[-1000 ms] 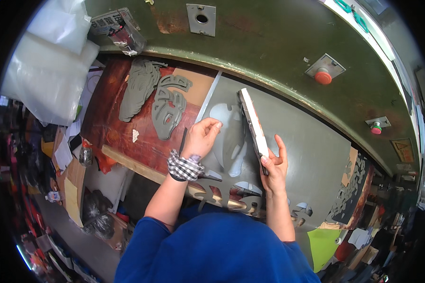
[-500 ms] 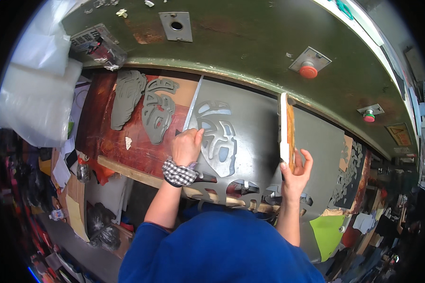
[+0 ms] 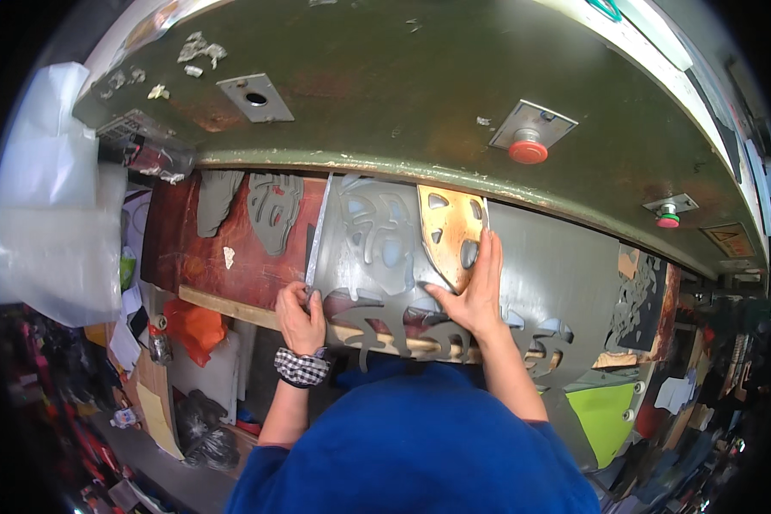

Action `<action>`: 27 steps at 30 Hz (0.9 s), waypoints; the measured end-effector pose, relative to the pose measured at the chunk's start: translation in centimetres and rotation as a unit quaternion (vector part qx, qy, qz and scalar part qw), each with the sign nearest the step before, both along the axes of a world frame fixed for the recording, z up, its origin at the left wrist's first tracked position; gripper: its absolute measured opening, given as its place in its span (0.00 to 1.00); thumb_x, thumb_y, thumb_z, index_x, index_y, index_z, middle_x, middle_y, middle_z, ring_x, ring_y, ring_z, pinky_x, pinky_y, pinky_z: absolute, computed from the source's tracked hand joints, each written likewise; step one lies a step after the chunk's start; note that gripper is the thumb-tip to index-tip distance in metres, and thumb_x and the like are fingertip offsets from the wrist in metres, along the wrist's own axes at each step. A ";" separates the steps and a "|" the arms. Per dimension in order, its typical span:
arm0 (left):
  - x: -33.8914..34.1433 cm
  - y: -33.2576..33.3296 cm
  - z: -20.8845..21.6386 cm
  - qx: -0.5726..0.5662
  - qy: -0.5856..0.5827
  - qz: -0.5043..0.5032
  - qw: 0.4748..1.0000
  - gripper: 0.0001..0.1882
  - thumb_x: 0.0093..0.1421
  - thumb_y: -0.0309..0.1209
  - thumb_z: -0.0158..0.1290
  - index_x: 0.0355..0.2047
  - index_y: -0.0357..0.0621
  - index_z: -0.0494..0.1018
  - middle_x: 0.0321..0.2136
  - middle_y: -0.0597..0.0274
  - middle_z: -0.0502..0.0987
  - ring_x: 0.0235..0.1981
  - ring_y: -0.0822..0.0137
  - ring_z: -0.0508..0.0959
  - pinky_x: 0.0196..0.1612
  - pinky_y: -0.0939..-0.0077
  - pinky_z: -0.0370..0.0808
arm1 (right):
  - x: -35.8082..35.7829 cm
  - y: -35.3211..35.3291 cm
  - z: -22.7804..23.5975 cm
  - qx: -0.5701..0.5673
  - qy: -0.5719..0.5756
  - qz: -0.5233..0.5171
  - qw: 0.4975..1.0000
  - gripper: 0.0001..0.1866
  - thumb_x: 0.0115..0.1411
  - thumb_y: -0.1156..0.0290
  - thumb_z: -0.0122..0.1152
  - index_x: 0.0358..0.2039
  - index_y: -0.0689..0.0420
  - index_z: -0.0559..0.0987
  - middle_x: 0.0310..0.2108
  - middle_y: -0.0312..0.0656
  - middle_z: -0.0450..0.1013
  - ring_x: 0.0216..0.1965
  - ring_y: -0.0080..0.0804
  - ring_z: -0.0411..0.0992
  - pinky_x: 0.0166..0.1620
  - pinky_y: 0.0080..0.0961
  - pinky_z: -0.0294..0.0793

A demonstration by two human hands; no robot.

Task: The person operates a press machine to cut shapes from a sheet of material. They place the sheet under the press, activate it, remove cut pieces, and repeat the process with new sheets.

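Note:
A smooth dark grey sheet (image 3: 540,248) lies across the work surface, with cut-out shapes along its near side. My left hand (image 3: 301,321) is closed at the sheet's near left corner, fingers curled over its edge. On the sheet rests a golden-faced cutting die (image 3: 452,227), pointed at its near end and pierced by several openings. My right hand (image 3: 478,295) lies against the die's right side and near tip, fingers stretched and thumb spread apart. Left of the die, cut outlines (image 3: 377,223) show in the sheet, partly blurred.
A green machine beam (image 3: 360,94) spans the far side, bearing a red push button (image 3: 528,147). Grey cut pieces (image 3: 274,210) lie on the reddish board (image 3: 257,265) at left. Grey scraps (image 3: 638,287) lie at right. A wooden strip (image 3: 231,310) edges the near side.
The die has gone from standing on edge to lying flat on the sheet, farther left. My left hand has drawn nearer to me, down to the sheet's corner.

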State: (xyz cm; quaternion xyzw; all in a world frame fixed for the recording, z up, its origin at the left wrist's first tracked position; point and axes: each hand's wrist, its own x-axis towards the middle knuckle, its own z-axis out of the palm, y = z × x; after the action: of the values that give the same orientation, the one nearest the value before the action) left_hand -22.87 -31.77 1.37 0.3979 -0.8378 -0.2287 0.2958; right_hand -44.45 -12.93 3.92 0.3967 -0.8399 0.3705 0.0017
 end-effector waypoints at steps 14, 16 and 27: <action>-11.5 -7.4 -2.2 -0.041 -0.008 0.013 0.999 0.14 0.63 0.34 0.48 0.22 0.42 0.69 0.16 0.46 0.71 0.19 0.44 0.71 0.24 0.52 0.66 | -19.4 7.1 6.6 -0.106 0.158 -0.403 0.895 0.54 0.63 0.43 0.42 0.61 0.75 0.24 0.65 0.68 0.18 0.68 0.56 0.20 0.68 0.44 0.23; -12.5 -8.0 -1.9 -0.032 -0.017 0.024 0.999 0.14 0.63 0.34 0.48 0.21 0.42 0.69 0.15 0.47 0.71 0.18 0.44 0.71 0.22 0.53 0.66 | -19.4 6.9 5.9 -0.110 0.191 -0.402 0.889 0.55 0.63 0.44 0.45 0.62 0.73 0.23 0.65 0.66 0.17 0.69 0.56 0.22 0.68 0.44 0.27; -11.9 -8.0 -2.0 0.019 0.001 0.018 1.000 0.15 0.64 0.38 0.48 0.26 0.43 0.73 0.16 0.45 0.71 0.21 0.45 0.73 0.25 0.56 0.68 | -14.4 16.1 0.0 0.099 0.026 -0.371 0.923 0.37 0.63 0.59 0.53 0.64 0.65 0.53 0.66 0.60 0.45 0.67 0.54 0.45 0.67 0.44 0.43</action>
State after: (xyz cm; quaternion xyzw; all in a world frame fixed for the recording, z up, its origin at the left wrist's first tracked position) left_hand -34.77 -39.79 -0.67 0.4181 -0.8259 -0.2395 0.2928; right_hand -58.81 3.12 3.93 0.0646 -0.9589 0.2478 0.1217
